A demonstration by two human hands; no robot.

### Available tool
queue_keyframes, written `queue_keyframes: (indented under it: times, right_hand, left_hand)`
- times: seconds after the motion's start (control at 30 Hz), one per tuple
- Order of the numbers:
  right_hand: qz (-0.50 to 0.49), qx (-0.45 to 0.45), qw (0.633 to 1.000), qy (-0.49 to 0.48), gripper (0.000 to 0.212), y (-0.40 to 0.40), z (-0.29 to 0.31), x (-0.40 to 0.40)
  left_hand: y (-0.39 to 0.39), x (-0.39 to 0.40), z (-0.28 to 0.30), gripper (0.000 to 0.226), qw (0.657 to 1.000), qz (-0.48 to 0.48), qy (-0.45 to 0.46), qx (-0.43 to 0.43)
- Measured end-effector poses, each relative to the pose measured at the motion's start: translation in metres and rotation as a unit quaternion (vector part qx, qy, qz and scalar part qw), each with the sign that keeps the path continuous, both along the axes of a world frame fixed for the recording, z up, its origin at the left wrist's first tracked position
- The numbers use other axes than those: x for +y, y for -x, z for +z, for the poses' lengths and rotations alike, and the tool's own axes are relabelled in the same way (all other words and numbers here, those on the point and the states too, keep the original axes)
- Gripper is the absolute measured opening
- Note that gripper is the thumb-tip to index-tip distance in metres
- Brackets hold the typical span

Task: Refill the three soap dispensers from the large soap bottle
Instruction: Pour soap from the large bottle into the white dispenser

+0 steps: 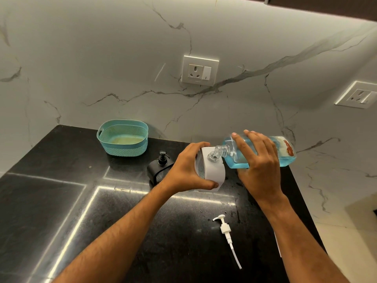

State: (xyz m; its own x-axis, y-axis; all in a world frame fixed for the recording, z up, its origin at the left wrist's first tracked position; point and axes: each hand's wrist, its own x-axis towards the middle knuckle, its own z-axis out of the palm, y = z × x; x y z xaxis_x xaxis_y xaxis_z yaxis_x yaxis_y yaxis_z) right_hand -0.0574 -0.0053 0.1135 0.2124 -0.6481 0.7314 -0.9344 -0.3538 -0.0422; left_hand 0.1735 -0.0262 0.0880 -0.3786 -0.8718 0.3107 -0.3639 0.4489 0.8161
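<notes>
Lying nearest on the polished black stone counter [61, 201], a white plastic pump head with its long dip tube [226, 231], removed. Left hand [184, 170] is gripping the white rounded soap dispenser [212, 174], fingers curled round its body, steadying it on the counter. Right hand [259, 158] is clasping the large clear bottle of blue liquid soap [261, 152], tipping it near horizontal, neck meeting the dispenser's opening. Likely mid-pour on one dispenser; next move calls for righting the bottle before overflow. Black pump dispenser [160, 168] is standing just beside, a teal perforated plastic basket [123, 137] further back. Marble-veined wall [102, 58] with switch sockets [200, 70] behind.
</notes>
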Motion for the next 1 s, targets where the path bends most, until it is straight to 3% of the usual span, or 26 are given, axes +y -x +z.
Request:
queue_keyframes:
  times: [1.0]
  right_hand:
    - [0.001, 0.010, 1.000, -0.007, 0.092, 0.0016, -0.0004, 0.0000]
  left_hand:
    - [-0.0007, 0.0032, 0.0027, 0.099, 1.000, -0.004, -0.010, 0.006]
